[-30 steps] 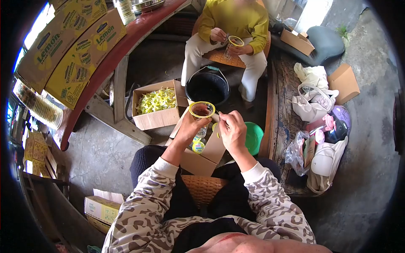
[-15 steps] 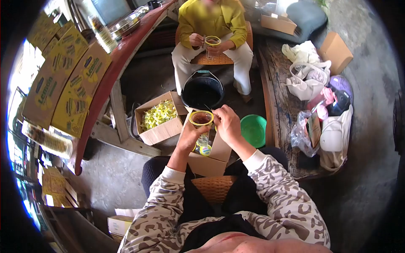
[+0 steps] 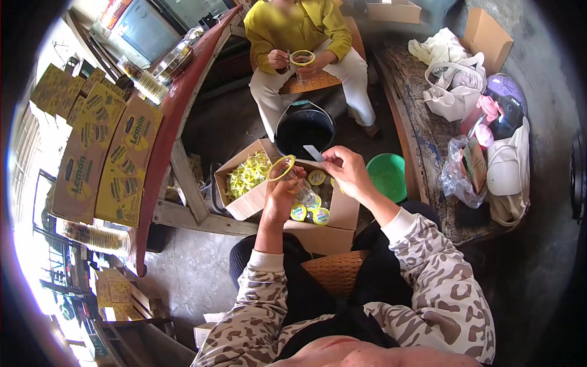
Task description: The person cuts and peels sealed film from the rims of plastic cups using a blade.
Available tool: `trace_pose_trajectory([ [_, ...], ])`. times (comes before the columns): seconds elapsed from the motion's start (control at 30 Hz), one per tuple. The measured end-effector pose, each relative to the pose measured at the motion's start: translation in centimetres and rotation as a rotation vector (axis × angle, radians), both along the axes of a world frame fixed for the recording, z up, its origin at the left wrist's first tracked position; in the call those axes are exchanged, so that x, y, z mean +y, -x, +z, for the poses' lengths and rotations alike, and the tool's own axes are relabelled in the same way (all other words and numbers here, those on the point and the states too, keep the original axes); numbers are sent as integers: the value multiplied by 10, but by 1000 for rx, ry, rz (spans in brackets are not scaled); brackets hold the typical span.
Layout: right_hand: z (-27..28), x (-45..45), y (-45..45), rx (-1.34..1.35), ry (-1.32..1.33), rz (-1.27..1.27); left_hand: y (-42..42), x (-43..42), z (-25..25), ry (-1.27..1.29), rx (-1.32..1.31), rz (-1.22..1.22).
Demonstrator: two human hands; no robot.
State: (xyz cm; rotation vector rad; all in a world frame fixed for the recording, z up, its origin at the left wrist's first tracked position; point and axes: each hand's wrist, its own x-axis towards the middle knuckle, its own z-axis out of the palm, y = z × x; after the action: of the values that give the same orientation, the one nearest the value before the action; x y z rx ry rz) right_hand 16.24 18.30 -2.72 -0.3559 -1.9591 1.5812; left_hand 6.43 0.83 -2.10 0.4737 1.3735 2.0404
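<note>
Since the earlier frame, our right hand [image 3: 345, 168] had moved away from the rim, and our left hand [image 3: 281, 199] had tipped the yellow-rimmed cup [image 3: 281, 167] further over. We held that cup above the near carton [image 3: 325, 237], our left fingers curled around its clear side and its mouth leaning toward our left. Our right thumb and fingertips were pinched narrowly on a pale flat strip [image 3: 313, 153], which pointed up and away from us, apart from the cup. Below our hands, the open near carton held several lidded cups [image 3: 319, 215] with yellow rims.

Just beside it, on our left, we saw a second carton [image 3: 246, 205] filled with yellow-green pieces [image 3: 249, 175]. Beyond both lay a black bucket [image 3: 304, 133] with its handle raised, and to our right was a green basin [image 3: 386, 178].

Across from us, another person [image 3: 299, 30] in a yellow top sat holding a similar cup [image 3: 302, 59] in one hand, the other hand close to its rim. On our left, a red table [image 3: 174, 98] bore printed lemon boxes [image 3: 125, 162] and stacked cups [image 3: 147, 84]. On our right, cloth bags [image 3: 452, 92] and a purple helmet [image 3: 506, 92] rested on a patterned bench [image 3: 422, 116].
</note>
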Motion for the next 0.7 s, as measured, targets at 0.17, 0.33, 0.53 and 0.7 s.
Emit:
trace_pose_trajectory([
  [0.17, 5, -13, -3, 133, -236, -42, -3, 1, 1, -147, -126, -50],
  [0.33, 13, -21, -7, 255, -455, -120, -9, 7, 6, -135, -86, -20],
  [0.53, 15, -29, -9, 266, -545, -158, -10, 10, 1, -14, 13, 40],
  [0.7, 12, -35, -12, 178, -587, -152, -19, 14, -1, 39, 91, 154],
])
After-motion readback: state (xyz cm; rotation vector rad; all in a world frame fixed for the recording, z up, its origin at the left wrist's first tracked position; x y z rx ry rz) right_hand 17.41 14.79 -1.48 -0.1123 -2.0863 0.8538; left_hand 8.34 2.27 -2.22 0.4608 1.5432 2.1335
